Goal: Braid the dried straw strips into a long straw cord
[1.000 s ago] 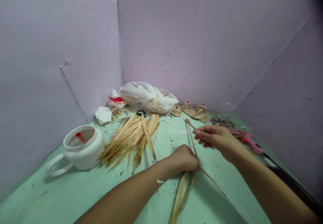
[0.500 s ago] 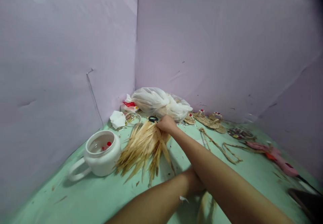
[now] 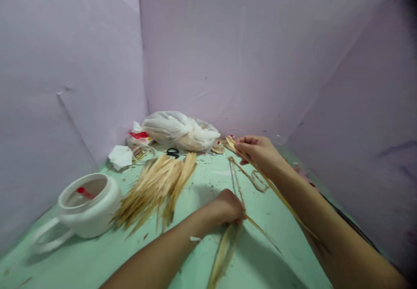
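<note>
My left hand (image 3: pixel 230 206) is closed low over the green table, gripping a twisted straw cord (image 3: pixel 240 195) where loose strips (image 3: pixel 221 254) hang out toward me. My right hand (image 3: pixel 257 150) is raised at the right, its fingers pinching one end of a long dry straw strip (image 3: pixel 276 191) that trails down along the forearm. A pile of dry straw strips (image 3: pixel 156 185) lies on the table to the left of both hands. Beyond my left hand, the finished part of the cord (image 3: pixel 257 185) lies in a loop on the table.
A white mug-shaped pot (image 3: pixel 94 219) with a red item inside stands at the left. Behind the pile are black-handled scissors (image 3: pixel 172 151), a roll of clear tape (image 3: pixel 144 153), crumpled white paper (image 3: pixel 120 157) and a knotted white plastic bag (image 3: pixel 182 130). Purple walls enclose the table (image 3: pixel 267 258).
My right hand has moved from the straw pile to the right, carrying a strip away. My left hand, hidden beneath the right arm before, now shows on the cord. The view has turned right.
</note>
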`<state>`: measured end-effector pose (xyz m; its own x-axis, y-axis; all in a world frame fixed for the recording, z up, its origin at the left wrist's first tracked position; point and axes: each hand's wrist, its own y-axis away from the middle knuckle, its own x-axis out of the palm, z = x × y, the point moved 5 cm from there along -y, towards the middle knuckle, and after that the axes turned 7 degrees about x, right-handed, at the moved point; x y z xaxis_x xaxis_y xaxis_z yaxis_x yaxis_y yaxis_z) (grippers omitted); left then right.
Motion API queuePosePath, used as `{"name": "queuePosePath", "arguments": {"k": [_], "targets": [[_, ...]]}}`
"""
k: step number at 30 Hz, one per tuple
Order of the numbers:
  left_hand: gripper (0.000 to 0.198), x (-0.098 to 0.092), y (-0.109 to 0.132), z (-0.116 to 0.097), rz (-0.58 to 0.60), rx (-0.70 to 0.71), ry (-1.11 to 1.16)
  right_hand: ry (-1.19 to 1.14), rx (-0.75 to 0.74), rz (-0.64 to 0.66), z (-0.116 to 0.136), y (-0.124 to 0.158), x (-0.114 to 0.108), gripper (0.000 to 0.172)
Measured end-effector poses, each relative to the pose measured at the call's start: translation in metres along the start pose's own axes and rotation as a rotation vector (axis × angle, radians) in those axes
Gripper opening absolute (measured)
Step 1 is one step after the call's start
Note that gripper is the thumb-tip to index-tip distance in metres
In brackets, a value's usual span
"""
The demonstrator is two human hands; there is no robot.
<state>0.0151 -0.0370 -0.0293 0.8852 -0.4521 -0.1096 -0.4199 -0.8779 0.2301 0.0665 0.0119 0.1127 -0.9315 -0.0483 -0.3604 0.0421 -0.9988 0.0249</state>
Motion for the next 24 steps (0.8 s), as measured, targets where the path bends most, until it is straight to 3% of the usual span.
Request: {"name": "queuePosePath", "arguments": {"k": [3,6,8,24], "targets": [[0.011,-0.001,0.011,-0.003,0.033,-0.072,-0.05,0.17,0.027,-0.051,-0.055,0.027,-0.039,0.014],[0.011,-0.002,0.016,-0.009,0.056,-0.06,-0.004,0.385,0.036,-0.018,-0.113,0.045,-0.045,0.021],[0.011,-0.001,0.015,-0.012,0.072,-0.054,0.008,0.484,0.025,-0.008,-0.135,0.055,-0.04,0.02],[0.006,0.002,0.013,-0.01,0.034,-0.098,-0.036,0.294,0.121,0.21,-0.135,0.081,-0.011,0.026]]}}
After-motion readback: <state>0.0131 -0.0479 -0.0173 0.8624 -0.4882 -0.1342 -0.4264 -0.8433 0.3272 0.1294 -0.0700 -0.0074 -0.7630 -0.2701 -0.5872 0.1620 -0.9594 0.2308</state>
